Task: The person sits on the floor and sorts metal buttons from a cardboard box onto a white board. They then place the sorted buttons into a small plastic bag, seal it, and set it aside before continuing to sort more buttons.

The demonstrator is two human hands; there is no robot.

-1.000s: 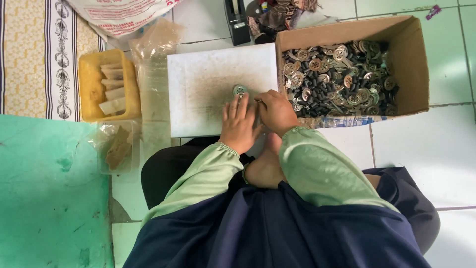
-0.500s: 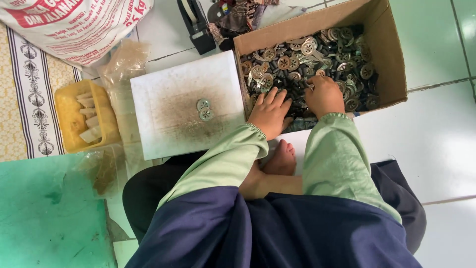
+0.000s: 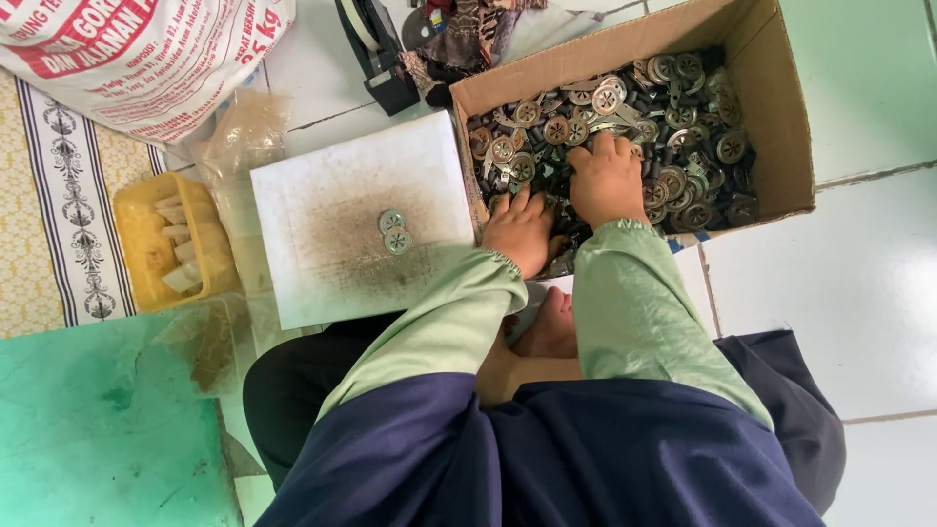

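Note:
A cardboard box [image 3: 791, 127] on the tiled floor is full of several round metal discs [image 3: 683, 107] and dark small parts. Both hands reach into its near side. My right hand [image 3: 607, 176] lies palm down on the pile, fingers curled into the parts. My left hand [image 3: 519, 226] rests at the box's near left corner, fingers among the parts; what either hand grips is hidden. To the left lies a white square board [image 3: 322, 215] with two assembled discs [image 3: 393, 230] near its middle.
A yellow tray [image 3: 137, 224] of pale small pieces stands left of the board, with clear plastic bags [image 3: 244, 137] beside it. A printed white sack [image 3: 127, 49] lies at the top left. A black tool [image 3: 376, 49] stands behind the board. A green mat [image 3: 88, 439] is at the lower left.
Both hands left the white board and moved right into the cardboard box. Two discs stayed on the board. The camera view shifted closer to the box.

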